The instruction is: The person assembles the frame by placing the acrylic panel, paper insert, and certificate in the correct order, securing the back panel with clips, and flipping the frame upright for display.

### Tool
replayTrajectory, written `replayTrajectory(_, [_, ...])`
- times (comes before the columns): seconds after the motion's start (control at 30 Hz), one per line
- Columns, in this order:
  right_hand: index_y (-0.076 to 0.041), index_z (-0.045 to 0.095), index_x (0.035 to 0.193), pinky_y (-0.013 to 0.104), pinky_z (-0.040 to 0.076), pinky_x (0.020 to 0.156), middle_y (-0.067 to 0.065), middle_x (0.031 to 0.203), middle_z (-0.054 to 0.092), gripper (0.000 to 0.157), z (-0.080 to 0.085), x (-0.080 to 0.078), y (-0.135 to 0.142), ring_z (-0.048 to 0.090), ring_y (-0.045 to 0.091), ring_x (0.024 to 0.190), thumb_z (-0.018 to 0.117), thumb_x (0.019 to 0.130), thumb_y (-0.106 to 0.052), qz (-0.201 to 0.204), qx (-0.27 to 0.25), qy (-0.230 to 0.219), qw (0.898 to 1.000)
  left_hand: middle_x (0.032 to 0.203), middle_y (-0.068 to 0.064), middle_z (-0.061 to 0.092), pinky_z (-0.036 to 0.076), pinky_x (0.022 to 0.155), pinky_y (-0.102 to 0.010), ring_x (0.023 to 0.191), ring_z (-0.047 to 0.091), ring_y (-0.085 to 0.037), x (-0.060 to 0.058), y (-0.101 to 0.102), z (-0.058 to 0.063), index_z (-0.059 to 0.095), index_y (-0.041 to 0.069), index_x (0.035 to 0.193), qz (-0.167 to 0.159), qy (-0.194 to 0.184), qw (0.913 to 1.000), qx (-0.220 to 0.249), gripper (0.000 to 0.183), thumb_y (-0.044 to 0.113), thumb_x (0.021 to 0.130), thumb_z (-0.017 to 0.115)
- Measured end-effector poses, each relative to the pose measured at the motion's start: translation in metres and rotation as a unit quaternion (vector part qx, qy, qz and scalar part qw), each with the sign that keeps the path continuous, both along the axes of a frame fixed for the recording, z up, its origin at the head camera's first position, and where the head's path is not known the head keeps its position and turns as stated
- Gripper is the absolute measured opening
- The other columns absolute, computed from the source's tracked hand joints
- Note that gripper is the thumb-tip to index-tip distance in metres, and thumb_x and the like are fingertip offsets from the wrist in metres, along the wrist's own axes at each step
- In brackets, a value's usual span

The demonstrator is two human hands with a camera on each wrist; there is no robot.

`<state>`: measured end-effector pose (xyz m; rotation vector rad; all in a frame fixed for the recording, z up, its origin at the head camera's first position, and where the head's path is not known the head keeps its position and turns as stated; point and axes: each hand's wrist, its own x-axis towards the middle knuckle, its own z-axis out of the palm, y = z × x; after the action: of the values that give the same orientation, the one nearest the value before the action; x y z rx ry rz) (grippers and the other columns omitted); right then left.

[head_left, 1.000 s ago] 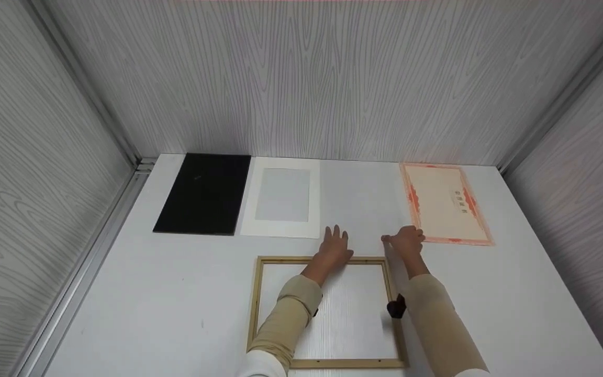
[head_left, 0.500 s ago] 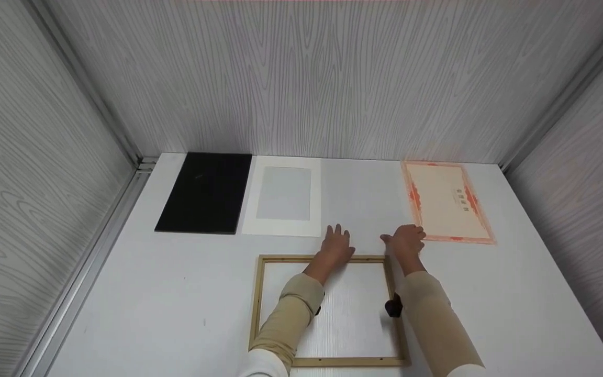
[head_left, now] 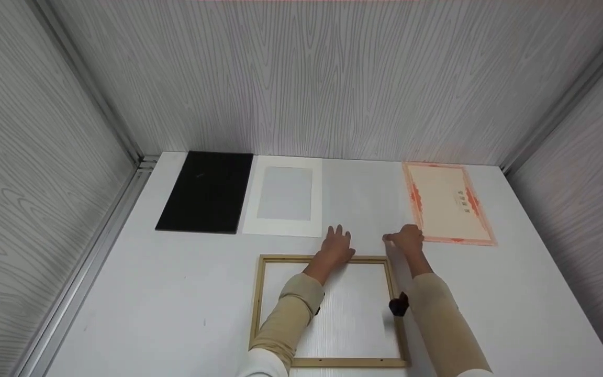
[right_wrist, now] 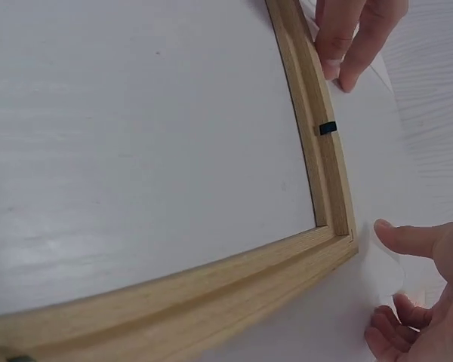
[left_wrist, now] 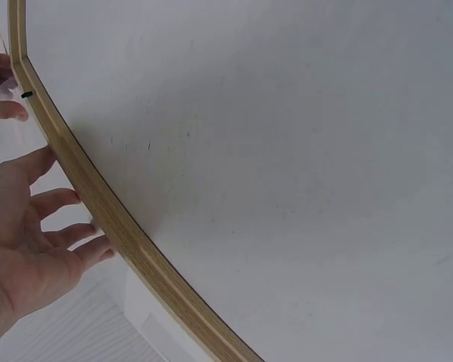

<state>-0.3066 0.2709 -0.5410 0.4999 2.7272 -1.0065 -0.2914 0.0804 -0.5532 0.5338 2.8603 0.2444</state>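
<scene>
In the head view my left hand (head_left: 334, 248) reaches across the far bar of a light wooden picture frame (head_left: 351, 362), fingers spread. The left wrist view shows its fingers (left_wrist: 57, 200) along the outer side of the frame bar, over the near edge of a faint clear sheet (head_left: 367, 199). My right hand (head_left: 409, 238) is at that sheet's near right corner. In the right wrist view its thumb extends and the other fingers (right_wrist: 392, 328) curl about the see-through corner (right_wrist: 396, 275); the exact contact is hard to see.
A black board (head_left: 204, 191) lies at the back left, beside a white mat (head_left: 280, 229) with a window. To the right lies a certificate (head_left: 440, 204) with an orange border. Patterned walls enclose the white table (head_left: 149, 303). A dark tab (right_wrist: 328, 128) sits on the frame.
Both hands stay almost where they were. The right thumb and forearm shift slightly, and the head view moves a little. The frame and sheets keep their places.
</scene>
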Motion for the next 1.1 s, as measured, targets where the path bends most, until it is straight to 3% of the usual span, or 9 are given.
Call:
replayTrajectory(0.17, [0.022,0.009,0.132,0.051,0.027,0.099,0.039,0.131,0.028,0.089,0.0,-0.002,0.014,0.028,0.048,0.121,0.064,0.084,-0.029,-0.014,-0.066,-0.014,0.998,0.142,-0.019,0.032,0.025,0.104,-0.034,0.13,0.026,-0.036,0.001,0.001,-0.001,0.042,0.002,0.136,0.0,0.002,1.0,-0.007,0.052,0.031,0.094,0.05])
replayTrajectory(0.23, [0.022,0.014,0.132,0.051,0.027,0.1,0.038,0.133,0.027,0.084,-0.001,-0.001,0.021,0.027,0.048,0.123,0.061,0.086,-0.03,-0.014,-0.08,-0.004,0.997,0.141,-0.018,0.033,0.027,0.103,-0.033,0.13,0.027,-0.035,0.0,0.001,-0.001,0.043,0.002,0.136,0.0,0.003,1.0,-0.007,0.051,0.031,0.095,0.05])
replayTrajectory(0.33, [0.019,0.033,0.128,0.041,0.043,0.088,0.031,0.116,0.047,0.059,-0.002,0.003,0.031,0.052,0.034,0.104,0.056,0.091,-0.02,-0.036,-0.157,0.026,0.987,0.14,-0.018,0.035,0.027,0.104,-0.033,0.129,0.029,-0.035,-0.001,0.002,0.0,0.044,0.002,0.135,-0.006,0.008,0.9998,-0.014,0.05,0.031,0.095,0.05])
replayTrajectory(0.47, [0.016,0.04,0.126,0.028,0.051,0.072,0.018,0.097,0.058,0.039,-0.001,0.008,0.035,0.062,0.014,0.073,0.048,0.094,-0.004,-0.08,-0.316,0.047,0.944,0.139,-0.018,0.036,0.025,0.104,-0.034,0.128,0.03,-0.033,-0.002,0.002,0.0,0.047,0.001,0.133,0.005,0.009,0.9998,0.014,0.048,0.032,0.095,0.049])
replayTrajectory(0.53, [0.016,0.036,0.13,0.029,0.051,0.075,0.017,0.098,0.06,0.04,0.001,0.011,0.036,0.065,0.015,0.075,0.045,0.094,0.0,-0.096,-0.379,0.045,0.919,0.139,-0.02,0.035,0.026,0.104,-0.035,0.129,0.029,-0.034,-0.002,0.001,-0.001,0.048,-0.001,0.131,0.033,0.006,0.997,0.069,0.047,0.03,0.095,0.049])
replayTrajectory(0.63, [0.015,0.031,0.134,0.028,0.05,0.077,0.014,0.096,0.063,0.043,0.007,0.014,0.037,0.066,0.016,0.078,0.043,0.094,0.004,-0.112,-0.442,0.043,0.889,0.138,-0.023,0.035,0.027,0.103,-0.037,0.129,0.029,-0.035,-0.004,-0.002,0.0,0.048,-0.005,0.129,0.099,0.017,0.9779,0.183,0.045,0.025,0.095,0.05])
replayTrajectory(0.77, [0.014,0.027,0.136,0.028,0.049,0.079,0.014,0.092,0.063,0.044,0.018,0.019,0.039,0.067,0.019,0.079,0.042,0.095,0.004,-0.123,-0.487,0.047,0.863,0.132,-0.026,0.04,0.033,0.099,-0.038,0.123,0.038,-0.035,-0.009,-0.006,0.007,0.044,-0.01,0.129,0.188,0.016,0.9117,0.365,0.046,0.018,0.094,0.053])
replayTrajectory(1.0, [0.014,0.028,0.135,0.028,0.049,0.079,0.013,0.09,0.063,0.045,0.027,0.039,0.042,0.066,0.019,0.08,0.043,0.094,0.004,-0.122,-0.495,0.057,0.859,0.122,-0.03,0.048,0.049,0.08,-0.031,0.097,0.06,-0.03,-0.006,-0.013,0.016,0.027,-0.016,0.134,0.271,-0.141,0.721,0.622,0.053,0.003,0.09,0.05])
replayTrajectory(1.1, [0.015,0.028,0.135,0.029,0.049,0.079,0.014,0.091,0.063,0.045,0.026,0.048,0.043,0.066,0.02,0.081,0.043,0.094,0.005,-0.115,-0.503,0.058,0.854,0.117,-0.03,0.05,0.05,0.077,-0.027,0.095,0.061,-0.03,-0.001,-0.017,0.014,0.029,-0.017,0.133,0.275,-0.182,0.6683,0.667,0.049,-0.001,0.09,0.048])
